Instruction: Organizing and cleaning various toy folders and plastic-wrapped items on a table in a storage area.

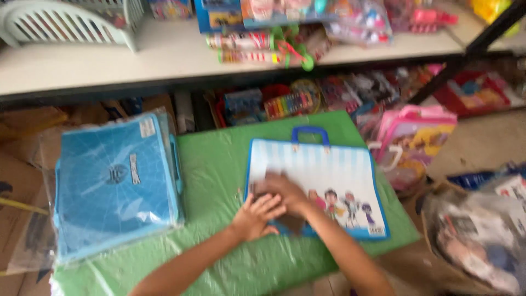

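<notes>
Though flat, striped case (323,175) handle-up, w/ hands

Flat striped carry case (329,170), blue trim and blue handle, cartoon figures at lower right, lying face-up on green wrapped surface (213,164).

Free room on the green worktop (219,159): a bare strip btwn the stack of blue bags (112,183) on the left and the striped bag (323,175), plus the near edge. Far side blocked by the low white shelf (164,57) w/ toys beneath. Pink bag (411,140) and wrapped bundle (476,238) crowd the right.
</notes>
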